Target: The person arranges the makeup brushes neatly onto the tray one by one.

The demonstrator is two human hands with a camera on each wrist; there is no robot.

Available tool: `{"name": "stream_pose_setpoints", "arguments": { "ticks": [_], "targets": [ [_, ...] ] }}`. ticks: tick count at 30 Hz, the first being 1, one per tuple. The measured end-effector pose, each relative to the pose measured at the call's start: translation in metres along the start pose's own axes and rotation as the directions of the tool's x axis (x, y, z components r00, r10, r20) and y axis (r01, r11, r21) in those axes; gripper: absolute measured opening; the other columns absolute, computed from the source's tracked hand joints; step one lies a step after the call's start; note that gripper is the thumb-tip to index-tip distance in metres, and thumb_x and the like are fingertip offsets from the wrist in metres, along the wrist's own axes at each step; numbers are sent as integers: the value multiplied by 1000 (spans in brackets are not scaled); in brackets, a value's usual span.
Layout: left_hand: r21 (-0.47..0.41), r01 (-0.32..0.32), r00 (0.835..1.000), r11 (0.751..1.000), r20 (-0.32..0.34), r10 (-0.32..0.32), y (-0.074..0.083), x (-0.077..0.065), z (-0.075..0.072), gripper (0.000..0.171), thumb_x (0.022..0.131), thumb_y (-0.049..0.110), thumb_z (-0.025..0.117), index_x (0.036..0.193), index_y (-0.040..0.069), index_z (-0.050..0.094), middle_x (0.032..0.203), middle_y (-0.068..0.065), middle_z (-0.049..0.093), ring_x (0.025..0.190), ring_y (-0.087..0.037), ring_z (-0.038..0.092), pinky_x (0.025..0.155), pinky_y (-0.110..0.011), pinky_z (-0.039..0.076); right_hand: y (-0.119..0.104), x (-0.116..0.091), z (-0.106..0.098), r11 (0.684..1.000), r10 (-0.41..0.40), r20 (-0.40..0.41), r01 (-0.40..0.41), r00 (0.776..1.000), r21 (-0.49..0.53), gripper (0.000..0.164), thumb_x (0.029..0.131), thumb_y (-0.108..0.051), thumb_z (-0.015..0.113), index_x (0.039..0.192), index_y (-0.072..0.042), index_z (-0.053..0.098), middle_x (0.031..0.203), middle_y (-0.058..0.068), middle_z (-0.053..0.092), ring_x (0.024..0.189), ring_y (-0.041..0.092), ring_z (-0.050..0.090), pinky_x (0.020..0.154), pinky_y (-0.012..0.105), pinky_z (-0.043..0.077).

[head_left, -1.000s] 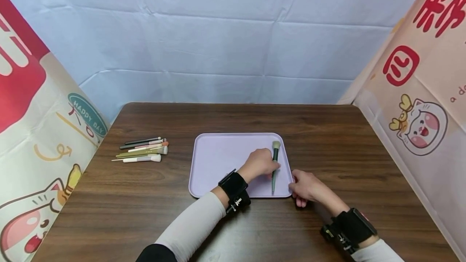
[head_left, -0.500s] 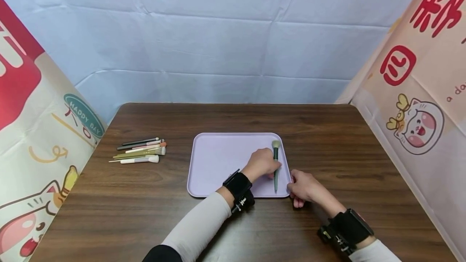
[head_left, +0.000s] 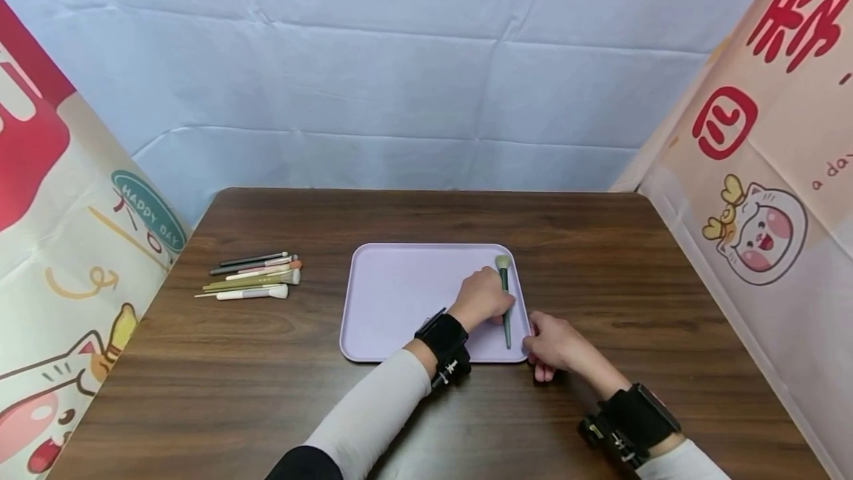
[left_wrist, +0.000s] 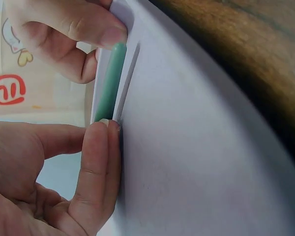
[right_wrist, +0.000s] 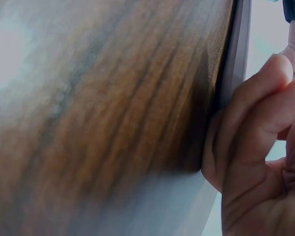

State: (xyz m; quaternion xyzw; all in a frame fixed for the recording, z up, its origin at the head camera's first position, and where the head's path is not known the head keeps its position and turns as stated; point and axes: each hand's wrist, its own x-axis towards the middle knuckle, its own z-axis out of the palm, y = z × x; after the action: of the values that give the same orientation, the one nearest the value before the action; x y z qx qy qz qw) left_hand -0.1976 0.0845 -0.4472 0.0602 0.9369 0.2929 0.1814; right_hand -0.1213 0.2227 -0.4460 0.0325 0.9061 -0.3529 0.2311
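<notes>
A lavender tray (head_left: 400,306) lies on the table, and a green makeup brush (head_left: 507,328) lies lengthwise near its right side, pale bristles toward the far edge. My left hand (head_left: 481,296) reaches over the tray and pinches the brush at mid-handle. In the left wrist view, the tapered green handle of the brush (left_wrist: 111,83) sticks out past the fingertips, low over the tray. My right hand (head_left: 558,343) holds the tray's near right corner. Its thumb lies at the rim, with the other fingers curled outside, as the right wrist view shows for that hand (right_wrist: 258,132).
Several makeup brushes (head_left: 256,278) lie in a loose pile on the left of the wooden table (head_left: 266,376). A pale blue cloth (head_left: 400,80) hangs behind the table. Printed cartoon sheets (head_left: 760,235) stand along both sides.
The brush's handle end has swung slightly right, bringing it closer to parallel with the tray's right side. Both hands keep their holds. The head view has shifted a little.
</notes>
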Motion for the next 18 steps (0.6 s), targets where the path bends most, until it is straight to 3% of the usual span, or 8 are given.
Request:
{"name": "stream_pose_setpoints", "arguments": {
  "ticks": [3,7,18],
  "targets": [
    [19,3,1000,1000,-4,-3,2,1,1,46,92,26,70,123,-5,54,49,3,60,40,-8,58,50,-20,43,0,1,0,1000,1,-1,-1,1000,3,4,89,0,52,87,-2,50,62,10,62,39,13,57,42,31,52],
    [53,-2,1000,999,-1,2,3,3,3,49,93,28,71,125,-4,54,53,2,60,38,-9,55,46,-21,42,0,2,0,1000,10,8,-11,1000,25,3,89,0,53,89,-1,50,63,11,61,40,14,59,42,31,52],
    [28,13,1000,1000,-5,-13,5,6,7,54,93,34,73,127,-2,52,55,1,61,39,-11,56,44,-22,42,0,0,0,999,18,12,-18,1000,31,3,92,-2,53,90,-1,50,64,12,61,40,15,59,42,32,52]
  ]
}}
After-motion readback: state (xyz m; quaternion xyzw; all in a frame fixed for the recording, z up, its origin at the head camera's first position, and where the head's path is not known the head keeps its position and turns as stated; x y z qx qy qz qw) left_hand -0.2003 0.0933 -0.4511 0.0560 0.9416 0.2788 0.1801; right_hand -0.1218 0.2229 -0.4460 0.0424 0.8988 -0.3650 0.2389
